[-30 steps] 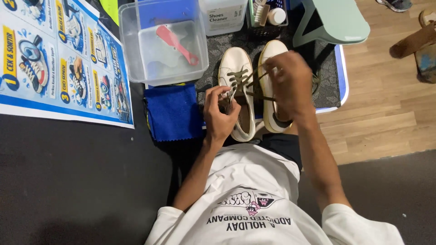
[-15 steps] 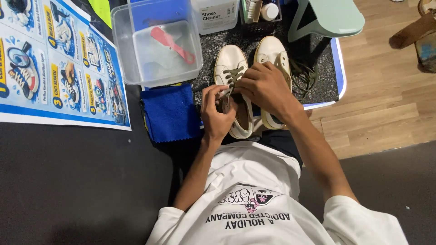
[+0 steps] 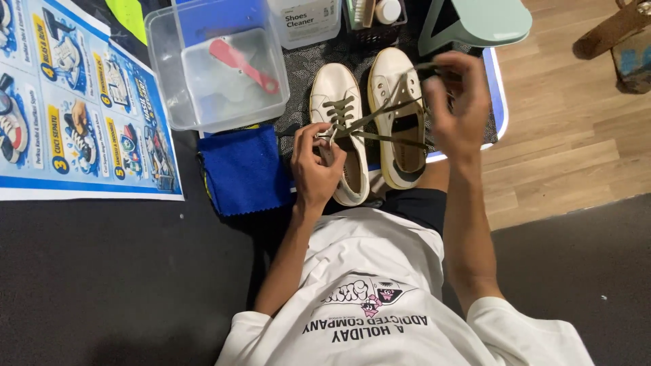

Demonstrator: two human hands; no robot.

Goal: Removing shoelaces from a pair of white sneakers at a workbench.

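My left hand (image 3: 317, 159) pinches the left shoe (image 3: 339, 129); my right hand (image 3: 456, 102) grips the olive lace (image 3: 380, 112) taut, which may snag in an eyelet.

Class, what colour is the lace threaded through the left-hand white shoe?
Olive green, seen in the head view: the lace against the white shoe.

Two white sneakers (image 3: 366, 115) sit side by side on a speckled mat (image 3: 308, 64), the left hand (image 3: 317, 163) pinching an olive lace (image 3: 380, 118) at the left shoe's eyelets while the right hand (image 3: 456, 102) pulls it taut, beside a blue cloth (image 3: 244, 169).
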